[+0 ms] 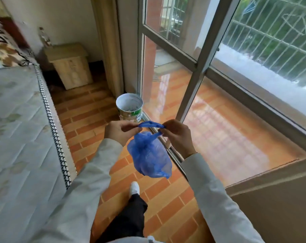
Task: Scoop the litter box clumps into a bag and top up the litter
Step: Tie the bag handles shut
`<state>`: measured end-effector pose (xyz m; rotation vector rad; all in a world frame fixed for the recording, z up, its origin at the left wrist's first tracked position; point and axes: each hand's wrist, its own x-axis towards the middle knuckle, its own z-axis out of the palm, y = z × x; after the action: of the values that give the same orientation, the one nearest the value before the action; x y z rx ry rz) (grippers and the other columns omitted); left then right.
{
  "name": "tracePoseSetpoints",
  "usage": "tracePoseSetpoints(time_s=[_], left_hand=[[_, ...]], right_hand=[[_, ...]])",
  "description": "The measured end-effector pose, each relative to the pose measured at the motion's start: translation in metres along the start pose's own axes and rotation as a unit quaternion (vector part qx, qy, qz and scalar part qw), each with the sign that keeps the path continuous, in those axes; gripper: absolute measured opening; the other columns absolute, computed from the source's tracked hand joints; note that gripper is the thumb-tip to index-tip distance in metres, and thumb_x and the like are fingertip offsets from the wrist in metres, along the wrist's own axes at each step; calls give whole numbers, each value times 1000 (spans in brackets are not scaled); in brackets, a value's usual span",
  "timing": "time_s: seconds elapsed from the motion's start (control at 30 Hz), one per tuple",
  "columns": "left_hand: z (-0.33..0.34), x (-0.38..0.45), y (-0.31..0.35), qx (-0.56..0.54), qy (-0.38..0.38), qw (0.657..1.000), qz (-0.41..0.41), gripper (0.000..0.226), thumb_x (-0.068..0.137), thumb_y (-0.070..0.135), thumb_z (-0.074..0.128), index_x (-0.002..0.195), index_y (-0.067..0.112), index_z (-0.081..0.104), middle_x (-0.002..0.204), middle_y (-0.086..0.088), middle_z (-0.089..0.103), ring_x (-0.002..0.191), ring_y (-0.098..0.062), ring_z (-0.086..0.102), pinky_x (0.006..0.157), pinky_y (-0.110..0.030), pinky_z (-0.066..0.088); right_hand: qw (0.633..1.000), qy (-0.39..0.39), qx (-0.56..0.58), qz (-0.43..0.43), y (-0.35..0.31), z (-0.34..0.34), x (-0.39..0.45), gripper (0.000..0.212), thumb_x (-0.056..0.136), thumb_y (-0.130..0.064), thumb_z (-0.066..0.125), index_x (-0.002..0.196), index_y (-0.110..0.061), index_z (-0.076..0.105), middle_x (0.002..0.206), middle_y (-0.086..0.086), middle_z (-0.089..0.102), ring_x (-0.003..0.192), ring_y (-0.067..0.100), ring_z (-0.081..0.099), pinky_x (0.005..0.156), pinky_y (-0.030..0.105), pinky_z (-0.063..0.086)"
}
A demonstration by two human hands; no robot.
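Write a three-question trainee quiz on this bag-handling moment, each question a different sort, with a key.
1. True or false: both hands pinch the handles of the blue bag.
2. Multiple choice: the open tin stands (A) on the mattress, (B) on the tiled floor by the glass door frame, (C) inside the bag.
3. Fill in: the bag hangs in the air, looking ____ rather than flat.

Key
1. True: the left hand and the right hand each pinch a handle loop.
2. B.
3. Bulging; what is inside cannot be seen.
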<state>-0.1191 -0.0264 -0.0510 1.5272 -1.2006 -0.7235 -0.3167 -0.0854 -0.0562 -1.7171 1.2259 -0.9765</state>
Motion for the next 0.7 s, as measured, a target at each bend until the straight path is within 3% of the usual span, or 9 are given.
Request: tracePoseSetpoints(time_s=[0.07,0.2,0.3,0.4,0.7], left_hand=[[8,34,-9,8,13,1000,-10,18,73,3,77,90,2,74,75,5,69,61,12,59,65,-5,46],[16,107,-29,21,25,998,-44,16,73,10,79,88,13,75,69,21,68,63,7,62,64,-10,49],[15,169,-40,26,35,996,-71,15,72,12,79,86,17,75,75,10,71,68,-5,65,68,-18,51],[13,228,-47,25,34,994,-101,14,73,13,78,87,16,75,78,4,72,72,-8,66,68,-17,51],[4,397,-90,34,41,987,-152,15,72,11,79,86,13,74,84,-2,72,83,-21,67,80,-32,53]], right_hand=[[1000,-18,-5,1,12,4,41,8,73,-8,70,79,-13,68,75,11,70,73,34,65,71,53,53],[999,-37,23,22,21,18,122,18,72,-8,70,71,-26,66,75,12,69,74,39,64,71,54,53],[997,-51,35,41,25,32,184,22,76,-3,70,71,-24,65,77,16,69,74,38,64,73,53,54],[997,-71,23,36,32,47,247,18,76,-4,70,74,-22,66,76,11,70,72,28,65,74,49,55],[995,-89,-29,23,53,97,421,7,74,-2,71,76,-8,67,67,-4,66,60,-6,57,61,7,40]])
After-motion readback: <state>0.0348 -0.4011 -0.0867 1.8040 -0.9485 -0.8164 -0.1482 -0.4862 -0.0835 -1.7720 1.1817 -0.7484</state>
